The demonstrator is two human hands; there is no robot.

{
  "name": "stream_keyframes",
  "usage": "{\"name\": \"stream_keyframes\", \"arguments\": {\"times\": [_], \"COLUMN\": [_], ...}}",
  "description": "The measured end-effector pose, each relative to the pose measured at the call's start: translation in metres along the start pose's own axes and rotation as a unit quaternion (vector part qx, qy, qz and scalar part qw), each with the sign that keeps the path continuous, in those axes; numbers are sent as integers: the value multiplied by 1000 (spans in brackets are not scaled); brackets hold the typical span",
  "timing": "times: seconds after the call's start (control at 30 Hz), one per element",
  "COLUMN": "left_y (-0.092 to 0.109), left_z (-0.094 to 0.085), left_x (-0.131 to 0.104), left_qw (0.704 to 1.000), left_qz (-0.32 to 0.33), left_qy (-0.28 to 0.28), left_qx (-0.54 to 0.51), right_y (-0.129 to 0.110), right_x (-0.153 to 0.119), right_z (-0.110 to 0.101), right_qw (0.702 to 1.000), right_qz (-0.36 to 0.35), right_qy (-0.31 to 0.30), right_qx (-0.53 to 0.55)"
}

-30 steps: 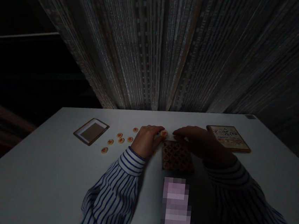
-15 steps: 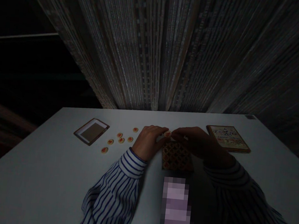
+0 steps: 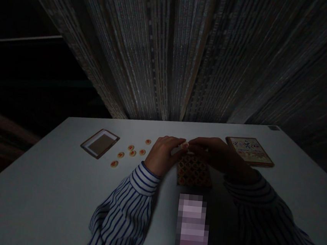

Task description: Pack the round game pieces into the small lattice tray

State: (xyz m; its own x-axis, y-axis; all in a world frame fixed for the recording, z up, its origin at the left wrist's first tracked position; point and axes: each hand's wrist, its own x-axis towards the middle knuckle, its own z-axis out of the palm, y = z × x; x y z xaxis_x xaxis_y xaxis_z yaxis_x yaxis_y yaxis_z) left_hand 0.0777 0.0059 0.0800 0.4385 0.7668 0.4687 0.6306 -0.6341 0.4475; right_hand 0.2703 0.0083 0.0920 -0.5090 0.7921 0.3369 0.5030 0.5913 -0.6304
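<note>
Between the thumb and index finger of my left hand (image 3: 163,153) is a round Chinese chess piece (image 3: 184,145) with a red character, slightly tilted. My right hand (image 3: 214,152) is closed, its fingertips at the right edge of the same piece; the fingers partly hide one another in the dim light. Just below both hands sits a small box (image 3: 194,185) filled with rows of similar round pieces, its upper right part covered by my right hand. Left of my left hand, several loose pieces with red characters, such as one chess piece (image 3: 142,152), lie on the white table (image 3: 58,189).
A shallow, tray-like box lid (image 3: 99,156) lies at the left of the table. At the right is a flat box (image 3: 250,151) with a printed picture and lettering. Striped curtains (image 3: 164,53) hang behind the far table edge. A pixelated patch covers the near middle.
The chess piece has tilted and turned a little between my fingers. My right fingertips have shifted slightly around it. The loose pieces and boxes have stayed where they were.
</note>
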Motion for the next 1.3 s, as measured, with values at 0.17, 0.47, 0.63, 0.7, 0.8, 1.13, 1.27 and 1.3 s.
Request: {"name": "stream_keyframes", "arguments": {"times": [0.17, 0.47, 0.63, 0.7, 0.8, 1.13, 1.27, 1.3], "left_y": [2, 3, 2, 3, 6, 10, 9, 9], "left_z": [0, 0, -2, -2, -4, -5, -4, -4], "left_x": [0, 0, 2, 3, 5, 6, 7, 7], "left_qw": [1000, 988, 938, 917, 896, 862, 853, 852], "left_qz": [7, -44, -142, -171, -209, -269, -270, -272], "left_qy": [9, 8, -6, -6, -4, -3, 11, 18], "left_qx": [2, -150, -316, -359, -392, -430, -446, -448], "right_y": [-3, -6, -8, -10, -11, -12, -14, -15], "right_x": [2, 2, 2, 2, 1, 3, 3, 3], "right_z": [1, -1, -3, -3, -3, -5, -4, -4], "right_qw": [991, 971, 981, 981, 982, 986, 979, 978], "right_qz": [79, 132, 115, 115, 111, 95, 117, 119], "right_qy": [16, 10, 18, 17, 5, -4, 0, -1], "right_qx": [109, 201, 157, 153, 152, 139, 166, 173]}}
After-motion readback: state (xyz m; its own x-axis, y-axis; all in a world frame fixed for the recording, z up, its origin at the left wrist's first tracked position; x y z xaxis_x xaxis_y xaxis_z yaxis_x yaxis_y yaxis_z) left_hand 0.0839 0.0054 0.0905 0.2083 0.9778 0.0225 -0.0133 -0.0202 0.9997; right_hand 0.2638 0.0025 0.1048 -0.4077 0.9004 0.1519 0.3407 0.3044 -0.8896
